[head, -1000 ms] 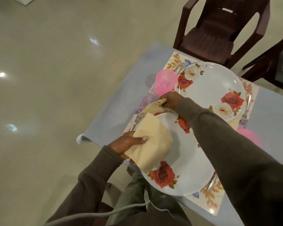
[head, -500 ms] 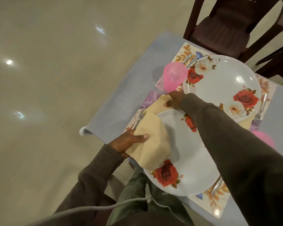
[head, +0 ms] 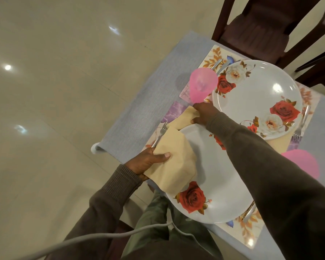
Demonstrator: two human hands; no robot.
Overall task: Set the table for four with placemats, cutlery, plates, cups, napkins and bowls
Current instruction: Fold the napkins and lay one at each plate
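Both hands hold napkins (head: pixel 174 162) — plates (head: pixel 214 175) beneath.

2 dark brown chairs (head: pixel 259 32) beyond the table, glossy beige floor (head: pixel 54 91), grey cable (head: pixel 101 239)

Near plate (head: pixel 214 166) on near placemat (head: pixel 248 233), at table (head: pixel 139 109) edge before me. Far plate (head: pixel 257 98) behind it, rims almost touching. Cup (head: pixel 203 85) left of far plate. Fork (head: pixel 160 133) left of near plate. My left hand (head: pixel 148 162) holds napkins (head: pixel 174 162) over near plate's left rim; my right hand (head: pixel 204 114) on a napkin (head: pixel 184 119) between the plates. Second cup (head: pixel 304 162) right. Chair (head: pixel 261 29) behind table.
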